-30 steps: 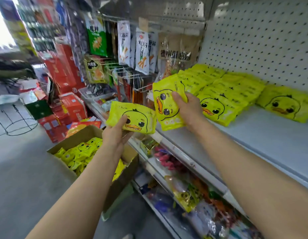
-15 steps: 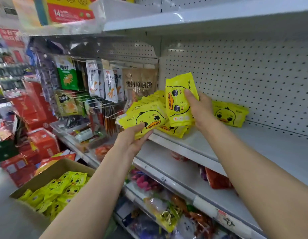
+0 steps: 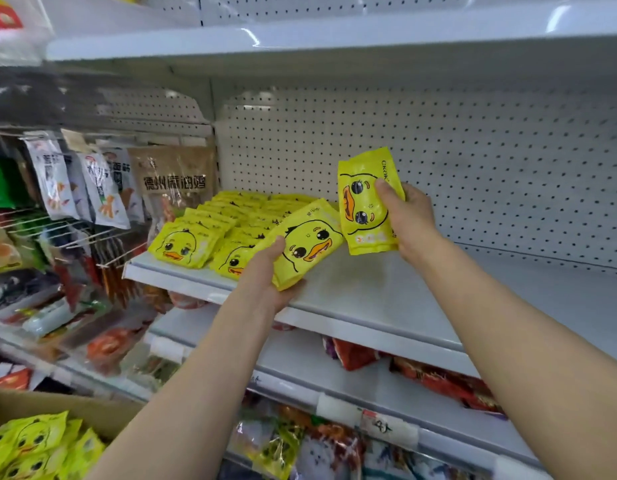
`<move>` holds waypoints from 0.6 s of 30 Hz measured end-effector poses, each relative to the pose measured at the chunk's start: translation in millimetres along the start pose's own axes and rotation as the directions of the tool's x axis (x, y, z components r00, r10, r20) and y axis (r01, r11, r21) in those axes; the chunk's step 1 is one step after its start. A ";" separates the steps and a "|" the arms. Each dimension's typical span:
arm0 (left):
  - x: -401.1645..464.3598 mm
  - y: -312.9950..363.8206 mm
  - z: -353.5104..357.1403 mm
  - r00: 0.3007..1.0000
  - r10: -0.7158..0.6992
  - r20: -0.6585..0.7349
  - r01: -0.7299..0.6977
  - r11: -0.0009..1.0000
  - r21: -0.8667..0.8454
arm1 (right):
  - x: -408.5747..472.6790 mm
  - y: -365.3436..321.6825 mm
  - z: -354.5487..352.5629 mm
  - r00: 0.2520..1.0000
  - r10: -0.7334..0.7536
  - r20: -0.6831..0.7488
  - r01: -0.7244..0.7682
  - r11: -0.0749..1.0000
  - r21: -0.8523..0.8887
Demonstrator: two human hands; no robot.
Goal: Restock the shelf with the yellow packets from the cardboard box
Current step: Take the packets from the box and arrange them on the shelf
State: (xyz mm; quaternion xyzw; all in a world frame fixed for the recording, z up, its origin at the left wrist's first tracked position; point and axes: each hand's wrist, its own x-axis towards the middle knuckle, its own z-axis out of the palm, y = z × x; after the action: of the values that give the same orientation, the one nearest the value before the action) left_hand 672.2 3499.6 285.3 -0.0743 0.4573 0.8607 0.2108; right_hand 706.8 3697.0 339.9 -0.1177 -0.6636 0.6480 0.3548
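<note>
My left hand (image 3: 265, 277) grips a yellow duck-face packet (image 3: 309, 242), tilted over the front edge of the white shelf (image 3: 369, 292). My right hand (image 3: 409, 220) holds a second yellow packet (image 3: 364, 206) upright above the shelf, just right of the first. Rows of matching packets (image 3: 210, 230) lie stacked on the shelf's left part. At the bottom left stands the cardboard box (image 3: 68, 410) with several more yellow packets (image 3: 33, 445) inside.
A white pegboard (image 3: 438, 161) backs the shelf, and another shelf (image 3: 300, 36) runs overhead. Hanging snack bags (image 3: 103, 188) on wire hooks crowd the left. Red and mixed packets (image 3: 438, 379) fill the lower shelves. Bare shelf surface lies to the right of my hands.
The view has shifted closer to the shelf. Both hands have carried their packets up and rightward, past the stacked rows, over the bare stretch of shelf.
</note>
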 end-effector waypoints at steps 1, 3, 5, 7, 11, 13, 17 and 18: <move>2.0 -1.6 5.2 1.000 -0.004 0.007 0.003 1.000 0.025 | 0.7 -0.3 -5.6 1.000 0.007 -0.014 -0.007 1.000 -0.002; 5.9 -3.2 16.6 1.000 -0.021 0.012 0.020 0.998 0.051 | 3.1 0.0 -16.6 0.999 0.015 -0.031 -0.014 1.000 0.008; 9.6 -2.7 28.9 0.998 -0.051 0.024 0.050 0.997 0.058 | 5.7 -1.1 -26.6 0.999 0.012 -0.052 -0.011 1.000 0.027; 16.0 -2.1 41.1 0.995 -0.082 0.056 0.079 0.995 0.057 | 8.4 -4.9 -35.9 0.996 0.014 -0.089 -0.010 0.999 0.051; 32.9 -2.6 66.0 0.973 -0.134 0.188 0.135 0.991 0.008 | 19.0 -12.7 -56.6 0.986 0.032 -0.166 -0.028 0.999 0.028; 43.2 -0.4 78.0 0.957 -0.162 0.240 0.159 0.987 0.035 | 24.7 -17.2 -66.4 0.981 0.064 -0.181 -0.060 0.998 0.031; 74.0 3.5 99.5 0.933 -0.216 0.289 0.196 0.976 0.096 | 35.9 -25.6 -78.2 0.966 0.178 -0.189 -0.176 0.984 0.026; 81.7 4.6 103.8 0.929 -0.222 0.295 0.194 0.973 0.124 | 38.9 -26.2 -79.4 0.963 0.202 -0.180 -0.204 0.979 0.007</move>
State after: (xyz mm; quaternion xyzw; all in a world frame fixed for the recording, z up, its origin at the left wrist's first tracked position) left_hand 603.3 3606.5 321.8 0.0223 0.4479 0.8124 0.3727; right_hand 736.2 3779.2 369.8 -0.2452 -0.6171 0.6638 0.3442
